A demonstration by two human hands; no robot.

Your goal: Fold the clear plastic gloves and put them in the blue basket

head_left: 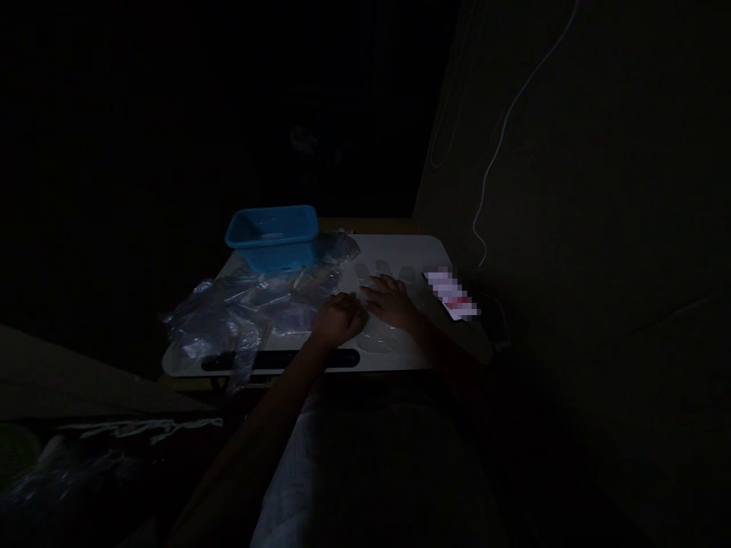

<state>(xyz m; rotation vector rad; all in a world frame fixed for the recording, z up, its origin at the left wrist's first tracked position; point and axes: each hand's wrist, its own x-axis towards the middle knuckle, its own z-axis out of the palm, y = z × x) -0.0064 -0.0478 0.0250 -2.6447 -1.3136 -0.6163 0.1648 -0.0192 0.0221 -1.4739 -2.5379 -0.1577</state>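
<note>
The scene is very dark. My left hand (pixel 339 318) rests on a small white table (pixel 400 251) with its fingers curled into a fist; what it grips, if anything, is hidden. Beside it, my right hand (pixel 391 300) lies flat with fingers spread over several pale round clear discs (pixel 378 344) on the tabletop. The two hands touch near the table's middle. Crumpled clear plastic bags (pixel 228 323) lie just left of my left hand.
A blue plastic basket (pixel 272 236) stands at the table's back left. A lit phone (pixel 452 295) lies at the right edge. A white cable (pixel 502 129) hangs down the wall on the right. More plastic and string lie at the lower left.
</note>
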